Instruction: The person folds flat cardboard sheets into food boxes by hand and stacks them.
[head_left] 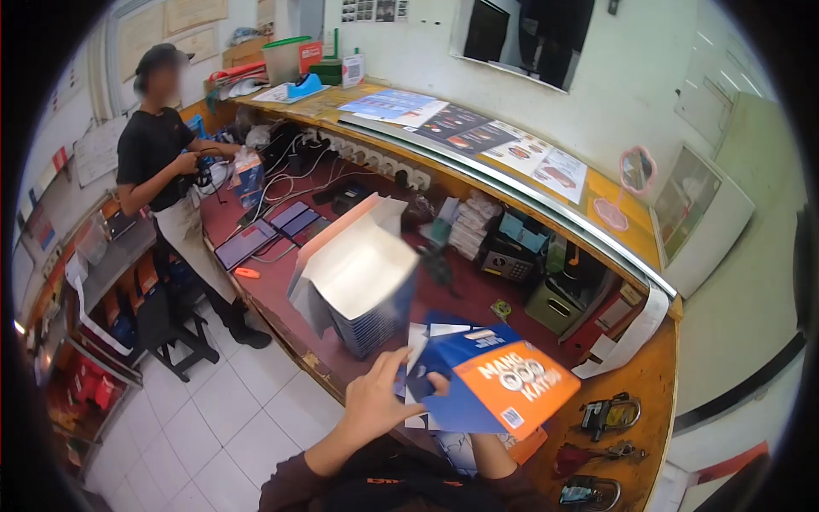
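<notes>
A folded takeaway food carton (490,375), blue with an orange printed panel, is in front of me. My left hand (384,397) is closed at its left edge, thumb against the blue side and fingers by a white flap. My right hand (492,450) reaches under the carton; only the wrist part shows and its fingers are hidden. Beyond my left hand rises a tall stack of nested open cartons (363,282), white inside and blue outside. More flat blue cartons (456,448) lie below the one in my hands.
Padlocks (610,414) and keys lie at the right on the wooden counter. Tablets (273,232), cables and an orange marker (247,273) are on the red surface. A co-worker (158,145) stands at far left, holding something dark. Printed menus (478,136) lie on the upper shelf.
</notes>
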Motion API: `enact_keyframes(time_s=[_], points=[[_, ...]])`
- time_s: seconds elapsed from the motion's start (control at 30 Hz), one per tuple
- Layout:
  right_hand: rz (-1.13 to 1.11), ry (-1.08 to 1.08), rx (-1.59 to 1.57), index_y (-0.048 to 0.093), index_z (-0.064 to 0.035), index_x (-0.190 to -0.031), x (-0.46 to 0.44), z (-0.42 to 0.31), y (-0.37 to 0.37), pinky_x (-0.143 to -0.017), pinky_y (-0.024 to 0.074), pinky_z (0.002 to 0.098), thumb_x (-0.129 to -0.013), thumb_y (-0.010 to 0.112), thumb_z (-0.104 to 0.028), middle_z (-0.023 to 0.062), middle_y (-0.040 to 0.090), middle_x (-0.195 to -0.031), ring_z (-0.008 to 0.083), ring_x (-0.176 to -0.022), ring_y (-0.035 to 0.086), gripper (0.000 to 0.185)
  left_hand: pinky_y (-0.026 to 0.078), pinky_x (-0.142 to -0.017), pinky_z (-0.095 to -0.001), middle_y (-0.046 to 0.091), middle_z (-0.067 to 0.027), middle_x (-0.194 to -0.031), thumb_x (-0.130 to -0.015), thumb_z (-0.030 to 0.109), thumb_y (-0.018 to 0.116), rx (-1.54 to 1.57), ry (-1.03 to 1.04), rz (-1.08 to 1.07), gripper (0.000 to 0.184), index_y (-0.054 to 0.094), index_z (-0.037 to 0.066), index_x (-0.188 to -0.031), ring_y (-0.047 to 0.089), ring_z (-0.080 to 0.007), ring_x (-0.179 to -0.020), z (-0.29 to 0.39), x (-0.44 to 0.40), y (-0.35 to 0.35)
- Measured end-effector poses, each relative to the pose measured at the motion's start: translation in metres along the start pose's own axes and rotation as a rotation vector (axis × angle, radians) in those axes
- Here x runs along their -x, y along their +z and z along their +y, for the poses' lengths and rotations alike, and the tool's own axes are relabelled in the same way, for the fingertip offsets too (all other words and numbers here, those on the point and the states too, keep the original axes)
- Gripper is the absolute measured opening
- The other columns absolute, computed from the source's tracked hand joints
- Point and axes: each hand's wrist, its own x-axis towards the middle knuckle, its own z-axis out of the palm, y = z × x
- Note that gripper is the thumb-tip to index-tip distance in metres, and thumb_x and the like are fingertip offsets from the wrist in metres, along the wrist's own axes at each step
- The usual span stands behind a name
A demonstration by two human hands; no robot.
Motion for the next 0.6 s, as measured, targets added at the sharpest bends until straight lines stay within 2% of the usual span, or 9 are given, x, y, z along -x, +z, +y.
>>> enact_keyframes(time_s=[0.03,0.1,0.13,0.2,0.3,0.4,0.47,0.5,0.6], points=[[-0.277,0.246,-0.430,0.047,-0.0030,-0.116,-0.007,-0.009,-0.007,-0.090,0.0389,0.0347,-0.081,0.061,-0.012,0.0100,0.054,-0.109,0.0228,-0.104,0.049,0.039,0.047,-0.058,-0.0327,0.058,-0.0095,-0.087,-0.062,0.035,0.075,0.004,-0.030,-0.070,0.051,0.051,0.005,-0.095,0.061,-0.0219,-0.070,-0.017,-0.007,0.008],[-0.336,-0.350,-0.219,0.049,-0.0005,-0.116,-0.021,0.002,0.004,-0.083,0.0437,0.0398,-0.082,0.059,-0.028,0.0156,0.057,-0.105,0.0317,-0.097,0.055,0.045,0.048,-0.065,-0.0311,0.057,-0.0124,-0.094,-0.064,0.031,0.074,0.220,0.030,-0.083,0.059,0.045,0.002,-0.106,0.061,-0.0188,-0.078,-0.061,-0.021,0.028],[-0.582,-0.262,-0.200,0.053,0.0002,-0.110,-0.061,-0.060,-0.029,-0.085,0.0409,0.0414,-0.080,0.060,-0.028,0.0148,0.058,-0.098,0.0312,-0.094,0.056,0.042,0.049,-0.068,-0.0293,0.057,-0.0133,-0.095,-0.068,0.028,0.073,0.429,0.133,-0.022,0.058,0.043,0.000,-0.109,0.061,-0.0171,-0.082,-0.078,-0.029,0.032],[-0.642,-0.264,0.225,0.058,-0.0050,-0.102,-0.075,-0.087,-0.032,-0.086,0.0369,0.0369,-0.080,0.061,-0.025,0.0104,0.060,-0.097,0.0256,-0.093,0.056,0.030,0.052,-0.066,-0.0296,0.055,-0.0132,-0.103,-0.082,0.022,0.063,0.897,-0.459,-0.222,0.049,0.039,-0.003,-0.116,0.061,-0.0223,-0.087,-0.054,-0.033,0.006],[-0.666,-0.510,0.562,0.061,-0.0053,-0.083,-0.098,-0.093,-0.013,-0.078,0.0362,0.0356,-0.079,0.060,-0.025,0.0069,0.062,-0.086,0.0223,-0.084,0.058,0.020,0.053,-0.063,-0.0322,0.053,-0.0147,-0.108,-0.082,0.024,0.063,1.187,-0.593,-0.151,0.055,0.034,-0.002,-0.122,0.061,-0.0250,-0.087,-0.059,-0.032,-0.010],[-0.687,-0.639,0.445,0.058,-0.0066,-0.074,-0.132,-0.105,0.005,-0.072,0.0352,0.0346,-0.078,0.058,-0.023,0.0059,0.061,-0.076,0.0207,-0.074,0.059,0.017,0.052,-0.063,-0.0322,0.052,-0.0152,-0.112,-0.080,0.025,0.063,1.083,-0.363,-0.177,0.052,0.041,-0.002,-0.119,0.063,-0.0259,-0.084,-0.095,-0.032,-0.032],[-0.709,-0.680,0.382,0.059,-0.0057,-0.077,-0.151,-0.114,0.021,-0.070,0.0396,0.0374,-0.080,0.057,-0.025,0.0098,0.061,-0.073,0.0248,-0.071,0.060,0.020,0.051,-0.061,-0.0315,0.051,-0.0137,-0.114,-0.078,0.027,0.064,-0.159,0.186,0.117,0.045,0.050,-0.002,-0.110,0.063,-0.0251,-0.076,-0.125,-0.036,-0.038],[-0.764,-0.670,0.288,0.059,-0.0052,-0.077,-0.158,-0.122,0.028,-0.068,0.0418,0.0390,-0.080,0.057,-0.025,0.0114,0.061,-0.071,0.0280,-0.071,0.059,0.021,0.049,-0.059,-0.0343,0.054,-0.0097,-0.106,-0.077,0.027,0.064,-0.162,-0.006,0.079,0.035,0.057,0.001,-0.099,0.061,-0.0254,-0.070,-0.114,-0.037,-0.046],[-0.845,-0.642,0.151,0.059,-0.0031,-0.079,-0.170,-0.133,0.054,-0.065,0.0464,0.0418,-0.082,0.055,-0.026,0.0164,0.060,-0.071,0.0352,-0.071,0.058,0.023,0.048,-0.054,-0.0352,0.057,-0.0040,-0.094,-0.076,0.023,0.063,-0.438,0.141,0.049,0.026,0.059,0.008,-0.096,0.061,-0.0221,-0.065,-0.149,-0.041,-0.041]])
